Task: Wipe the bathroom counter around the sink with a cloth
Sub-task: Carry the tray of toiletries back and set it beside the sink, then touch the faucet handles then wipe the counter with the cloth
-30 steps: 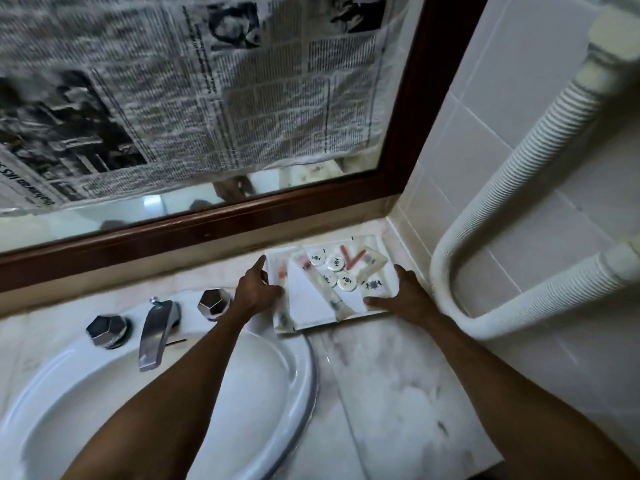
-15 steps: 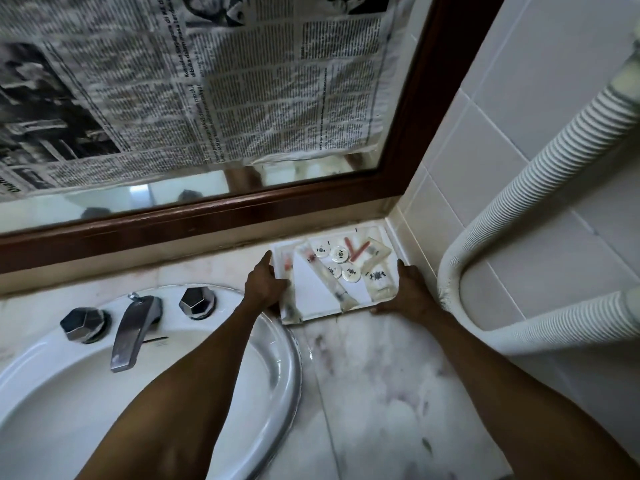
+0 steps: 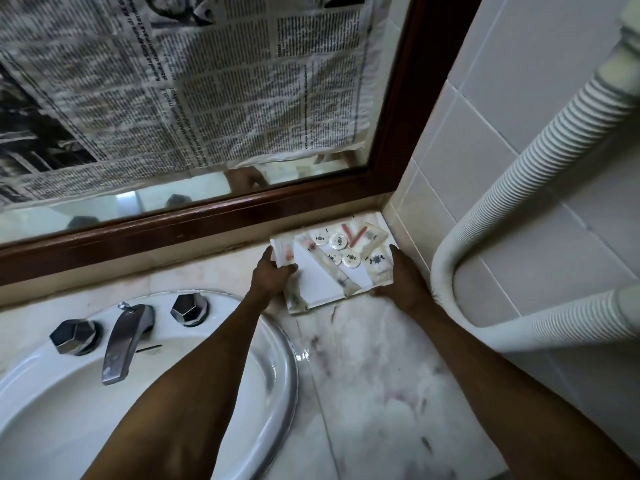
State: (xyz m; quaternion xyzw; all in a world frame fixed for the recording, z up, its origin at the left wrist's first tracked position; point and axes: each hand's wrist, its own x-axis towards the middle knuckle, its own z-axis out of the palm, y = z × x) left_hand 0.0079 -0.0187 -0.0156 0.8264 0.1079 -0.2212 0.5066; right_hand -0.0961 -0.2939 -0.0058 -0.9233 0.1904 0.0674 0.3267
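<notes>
A white amenity tray (image 3: pixel 322 289) with small round soaps, sachets and wrapped items sits in the back right corner of the marble counter (image 3: pixel 374 386). My left hand (image 3: pixel 270 277) grips the tray's left edge. My right hand (image 3: pixel 403 277) holds its right edge next to the tiled wall. The white oval sink (image 3: pixel 277 368) lies to the left, under my left forearm. No cloth is in view.
A chrome faucet (image 3: pixel 123 341) and two faceted knobs (image 3: pixel 188 308) stand at the sink's back. A wood-framed mirror (image 3: pixel 398 133) covered with newspaper rises behind. A white ribbed hose (image 3: pixel 491 209) loops along the tiled right wall. The counter shows dark smudges.
Both hands have slid the tray back and to the right into the corner by the wall. My view has shifted slightly right.
</notes>
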